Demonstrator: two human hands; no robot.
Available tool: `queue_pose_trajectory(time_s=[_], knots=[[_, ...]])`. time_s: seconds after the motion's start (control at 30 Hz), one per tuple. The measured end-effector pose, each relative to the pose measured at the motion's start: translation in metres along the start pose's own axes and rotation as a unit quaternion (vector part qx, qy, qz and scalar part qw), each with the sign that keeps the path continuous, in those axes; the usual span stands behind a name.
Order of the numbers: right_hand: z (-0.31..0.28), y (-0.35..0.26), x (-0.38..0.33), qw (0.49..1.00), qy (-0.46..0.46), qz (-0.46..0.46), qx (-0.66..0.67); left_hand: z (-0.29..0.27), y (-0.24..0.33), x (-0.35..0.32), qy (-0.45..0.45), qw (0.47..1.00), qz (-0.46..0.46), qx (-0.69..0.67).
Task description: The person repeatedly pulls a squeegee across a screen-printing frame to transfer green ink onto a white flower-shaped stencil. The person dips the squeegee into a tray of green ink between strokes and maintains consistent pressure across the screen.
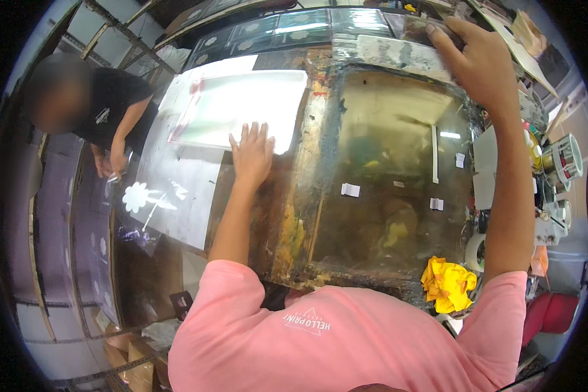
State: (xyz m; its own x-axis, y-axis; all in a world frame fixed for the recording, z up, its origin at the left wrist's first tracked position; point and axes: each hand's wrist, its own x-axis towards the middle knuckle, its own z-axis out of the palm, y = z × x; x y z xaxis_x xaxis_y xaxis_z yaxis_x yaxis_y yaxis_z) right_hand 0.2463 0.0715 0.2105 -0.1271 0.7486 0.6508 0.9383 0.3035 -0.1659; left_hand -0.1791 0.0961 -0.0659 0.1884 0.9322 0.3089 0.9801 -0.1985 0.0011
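My left hand (251, 155) lies with spread fingers on the lower right edge of a shallow white tray-like panel (242, 104), holding nothing. Beneath that panel is a large pale sheet (188, 189), which shows a white flower shape (137, 197) toward its lower left. Up at the far right, my right hand (480, 59) curls its thumb and fingers over a dark brownish piece (424, 31) beyond the glass-topped table. What exactly this piece is cannot be made out.
A stained framed glass tabletop (392, 228) carries small white labels. Crumpled yellow cloth or paper (449, 284) sits at its near right corner. Cans and a white bucket (562, 160) crowd the right side. At left a person (111, 108) bends over a rack (72, 228).
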Motion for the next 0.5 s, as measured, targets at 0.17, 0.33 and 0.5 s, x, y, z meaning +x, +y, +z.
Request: queue_pose_trajectory(time_s=[0.17,0.33,0.5], knots=[[-0.001,-0.003,-0.005,0.997,0.049,-0.024,-0.045,-0.022,-0.023,0.02,0.004,0.992,-0.016,-0.124],[-0.002,-0.005,-0.002,0.998,0.043,-0.026,-0.043,-0.068,0.018,0.039,-0.009,0.988,0.069,-0.137],[-0.001,-0.002,-0.003,0.996,0.051,-0.037,-0.056,-0.049,0.154,0.011,-0.116,0.963,0.127,-0.207]])
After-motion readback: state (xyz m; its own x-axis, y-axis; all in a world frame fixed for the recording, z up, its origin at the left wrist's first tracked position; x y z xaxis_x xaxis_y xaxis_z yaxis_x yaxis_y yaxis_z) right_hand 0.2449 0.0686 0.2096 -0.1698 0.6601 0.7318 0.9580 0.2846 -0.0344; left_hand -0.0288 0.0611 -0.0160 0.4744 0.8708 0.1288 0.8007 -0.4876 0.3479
